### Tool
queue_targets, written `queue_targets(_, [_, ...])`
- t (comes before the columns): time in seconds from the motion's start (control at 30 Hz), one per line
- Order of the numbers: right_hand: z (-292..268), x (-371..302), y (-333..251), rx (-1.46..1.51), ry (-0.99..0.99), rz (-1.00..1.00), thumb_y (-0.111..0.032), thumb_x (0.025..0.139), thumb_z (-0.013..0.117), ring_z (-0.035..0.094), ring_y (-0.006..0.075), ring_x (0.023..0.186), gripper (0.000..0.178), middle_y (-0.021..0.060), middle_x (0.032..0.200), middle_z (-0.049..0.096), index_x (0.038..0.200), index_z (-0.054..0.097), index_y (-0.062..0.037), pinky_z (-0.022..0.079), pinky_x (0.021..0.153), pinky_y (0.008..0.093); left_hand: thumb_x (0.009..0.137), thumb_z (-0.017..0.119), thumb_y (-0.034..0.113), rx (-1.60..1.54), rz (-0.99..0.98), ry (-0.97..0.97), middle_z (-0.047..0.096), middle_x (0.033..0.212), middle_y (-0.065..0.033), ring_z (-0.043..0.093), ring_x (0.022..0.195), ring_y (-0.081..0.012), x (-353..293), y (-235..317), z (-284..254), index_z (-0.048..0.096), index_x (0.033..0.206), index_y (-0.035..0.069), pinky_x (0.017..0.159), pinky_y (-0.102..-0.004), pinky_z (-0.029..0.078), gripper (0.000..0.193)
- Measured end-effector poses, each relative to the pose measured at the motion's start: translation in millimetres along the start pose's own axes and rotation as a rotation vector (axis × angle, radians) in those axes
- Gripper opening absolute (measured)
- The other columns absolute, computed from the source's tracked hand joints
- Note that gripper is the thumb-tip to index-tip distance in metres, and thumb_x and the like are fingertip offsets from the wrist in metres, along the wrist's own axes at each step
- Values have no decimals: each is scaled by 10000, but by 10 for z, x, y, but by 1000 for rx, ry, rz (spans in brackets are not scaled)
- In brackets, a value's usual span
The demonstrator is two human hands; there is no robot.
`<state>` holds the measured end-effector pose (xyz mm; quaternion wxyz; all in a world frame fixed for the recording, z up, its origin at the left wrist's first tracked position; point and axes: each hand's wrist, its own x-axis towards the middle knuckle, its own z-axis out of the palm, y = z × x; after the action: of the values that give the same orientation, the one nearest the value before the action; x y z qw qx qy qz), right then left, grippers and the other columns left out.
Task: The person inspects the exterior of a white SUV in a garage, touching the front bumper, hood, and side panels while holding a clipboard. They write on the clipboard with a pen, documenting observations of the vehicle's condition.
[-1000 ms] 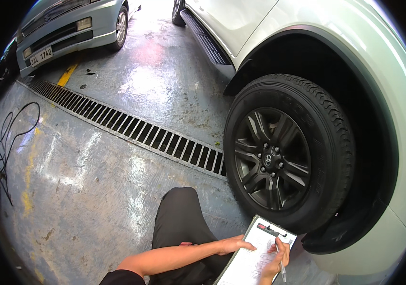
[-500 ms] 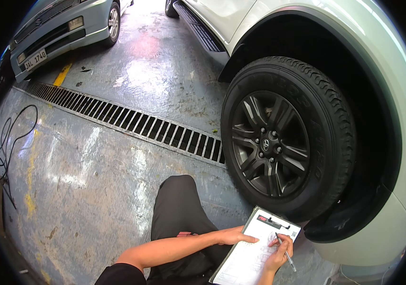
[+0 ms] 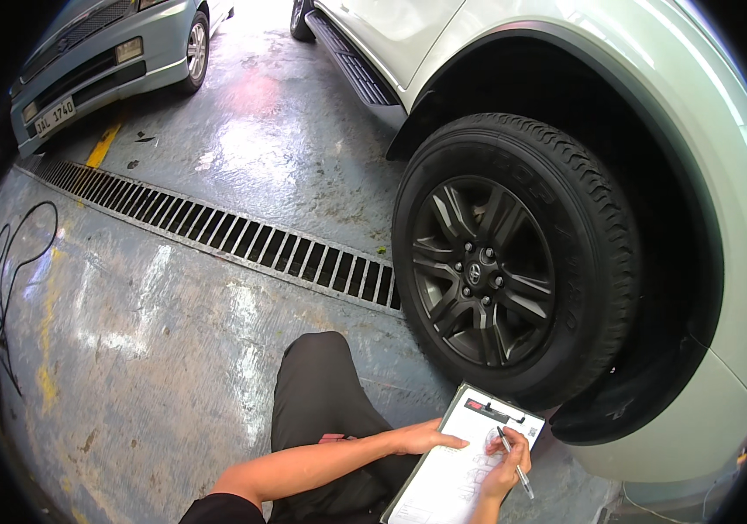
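My left hand (image 3: 430, 438) grips the left edge of a clipboard, its thumb lying over the printed form (image 3: 447, 476) and its fingers hidden beneath. A dark clip (image 3: 504, 412) pins the paper at the board's top. In my right hand (image 3: 509, 463) is a pen (image 3: 524, 482), pinched between fingers and thumb, its tip at a drawing on the upper part of the sheet. The board is tilted over my lap, just below a black tyre (image 3: 596, 262) with a dark spoked wheel (image 3: 482, 271).
The wheel belongs to a pale vehicle (image 3: 740, 349) at the right, with a black side step (image 3: 351, 57). A metal drain grate (image 3: 242, 240) crosses the wet-looking floor. A grey-blue van (image 3: 85, 65) stands far left, and a black cable (image 3: 2, 279) lies at the left.
The view has shifted slightly, so wheel and vehicles sit a little further left. Both hands keep their holds on clipboard and pen; the pen tip has moved very little.
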<state>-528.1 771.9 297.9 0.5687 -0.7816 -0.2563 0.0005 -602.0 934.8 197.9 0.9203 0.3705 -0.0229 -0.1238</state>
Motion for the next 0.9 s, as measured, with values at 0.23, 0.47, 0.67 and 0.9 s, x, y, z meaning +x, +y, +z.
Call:
queue_targets(0.23, [17,1,-24,-13,-18,-1,-353,1098,428,620,168,676,509,120,822,650,1054,665,96,480,607,271,963,701,317,38,12,26,606,1367,-145,564,1260,-215,20,-36,-13,492,1467,-27,1066,-357,447,645])
queue_targets(0.47, [-21,11,-46,-8,-76,-6,-237,1051,540,603,159,673,340,92,855,593,1023,676,73,474,616,276,968,707,294,-2,33,22,583,1394,-151,545,1282,-219,29,-71,-50,471,1482,-27,1077,-361,443,650])
queue_targets(0.67, [-29,-76,-86,-53,30,-32,-45,967,623,589,109,749,157,62,940,555,1086,630,57,484,644,238,975,712,264,-32,32,4,539,1440,-178,518,1320,-243,26,-4,39,399,1522,-42,1097,-375,438,701])
queue_targets(0.9, [-114,-172,-37,-67,4,40,-104,998,606,595,111,729,197,79,866,630,1100,630,62,486,648,252,975,715,262,-13,-21,25,576,1394,-173,547,1292,-245,-7,-52,-12,466,1472,-55,1074,-375,454,639])
